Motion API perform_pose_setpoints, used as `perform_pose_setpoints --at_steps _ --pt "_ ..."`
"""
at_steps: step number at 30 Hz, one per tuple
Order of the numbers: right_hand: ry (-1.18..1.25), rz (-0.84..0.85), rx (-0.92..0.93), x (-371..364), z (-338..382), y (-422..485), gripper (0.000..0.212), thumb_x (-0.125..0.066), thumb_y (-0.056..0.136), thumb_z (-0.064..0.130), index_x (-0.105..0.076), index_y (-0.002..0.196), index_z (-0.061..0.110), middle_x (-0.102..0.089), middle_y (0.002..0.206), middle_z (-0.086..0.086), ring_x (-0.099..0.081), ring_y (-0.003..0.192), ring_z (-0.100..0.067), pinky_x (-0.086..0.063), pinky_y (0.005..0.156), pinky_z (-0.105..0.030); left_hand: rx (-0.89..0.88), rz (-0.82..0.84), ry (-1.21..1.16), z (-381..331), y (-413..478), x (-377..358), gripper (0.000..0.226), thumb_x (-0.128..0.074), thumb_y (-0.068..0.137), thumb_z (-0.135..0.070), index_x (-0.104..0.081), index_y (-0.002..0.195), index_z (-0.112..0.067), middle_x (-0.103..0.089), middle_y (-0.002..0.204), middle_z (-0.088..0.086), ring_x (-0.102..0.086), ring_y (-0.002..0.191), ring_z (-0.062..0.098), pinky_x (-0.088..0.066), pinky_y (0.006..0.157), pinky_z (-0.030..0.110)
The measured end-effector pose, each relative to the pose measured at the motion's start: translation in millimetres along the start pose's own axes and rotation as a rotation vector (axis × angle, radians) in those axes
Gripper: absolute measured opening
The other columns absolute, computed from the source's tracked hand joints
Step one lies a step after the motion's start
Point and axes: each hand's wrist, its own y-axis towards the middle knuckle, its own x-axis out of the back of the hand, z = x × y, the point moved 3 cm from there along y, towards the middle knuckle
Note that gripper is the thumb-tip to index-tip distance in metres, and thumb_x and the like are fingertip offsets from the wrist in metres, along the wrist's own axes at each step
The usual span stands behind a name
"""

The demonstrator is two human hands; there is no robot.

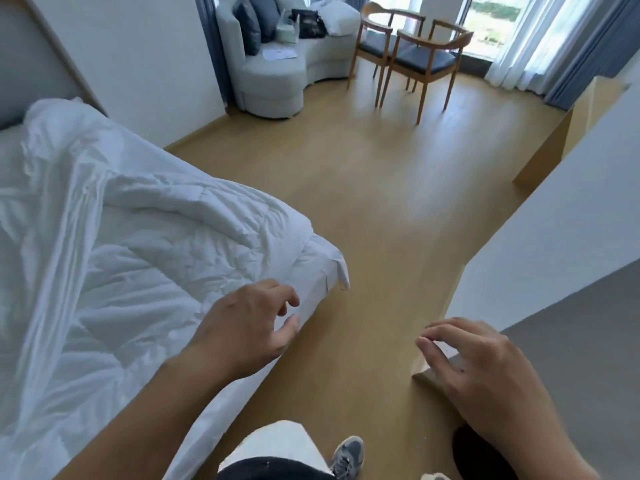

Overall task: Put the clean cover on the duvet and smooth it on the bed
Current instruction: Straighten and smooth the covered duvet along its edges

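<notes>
So, OP here: where's the duvet, and how much room is there around the bed?

Reply: the duvet (145,258) is on the bed (221,420), all bunched up and reaching the foot corner, where a small white flap hangs off. The bed's edge runs diagonally from the far wall down to the bottom of the shot. Right of it there's a wide strip of bare floor (381,202), hemmed in on the other side by a white wall section (554,230) with pale wood trim. The floor opens out toward the sofa (273,77) and two chairs (412,53) by the window.

OP: and the hands, holding anything?

Reply: nope. The left hand (247,323) hovers over the bed's edge just short of the corner, fingers loosely curled with nothing in them. The right hand (485,362) is out over the floor beside the corner of the trim, fingers relaxed and also empty. Can't tell if it brushes the trim.

OP: what's the fabric like?

Reply: white, puffy, quilted in stitched squares and heavily creased. A thinner, smoother white cloth (52,209) lies in long folds over its left part, and I can't tell if that's the cover. The floor is a smooth, light wood look. The sofa is pale grey and rounded with dark blue cushions, and the chairs are curved wood with dark seat pads. One grey sneaker (346,455) shows at the bottom.
</notes>
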Motion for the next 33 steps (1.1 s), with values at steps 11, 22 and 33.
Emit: perform_pose_setpoints --at_steps 11,22,33 --pt "0.091 0.167 0.038 -10 -79 203 0.009 -0.069 0.090 0.038 -0.075 0.084 0.033 -0.068 0.091 0.026 -0.055 0.079 0.013 -0.038 0.064 -0.010 0.138 -0.017 -0.010 4 168 5 0.021 -0.061 0.093 -0.045 -0.065 0.110 -0.033 -0.058 0.094 -0.021 -0.061 0.088 0.007 -0.046 0.074 0.015" --pt "0.088 0.040 0.104 -3 -112 443 0.013 -0.077 0.078 0.028 -0.072 0.071 0.037 -0.066 0.090 0.029 -0.057 0.084 0.004 -0.043 0.070 -0.016 0.252 -0.088 -0.112 56 365 30 0.017 -0.058 0.094 -0.043 -0.064 0.108 -0.036 -0.056 0.095 -0.022 -0.057 0.097 0.000 -0.044 0.082 0.015" --pt "0.235 0.066 0.525 -48 -126 693 0.061 -0.036 0.095 0.070 -0.072 0.066 0.031 -0.068 0.078 0.021 -0.056 0.070 -0.004 -0.043 0.064 -0.011 0.564 -0.231 -0.183 78 506 42 0.017 -0.052 0.090 -0.050 -0.060 0.103 -0.042 -0.055 0.091 -0.025 -0.057 0.093 -0.001 -0.044 0.078 0.014"
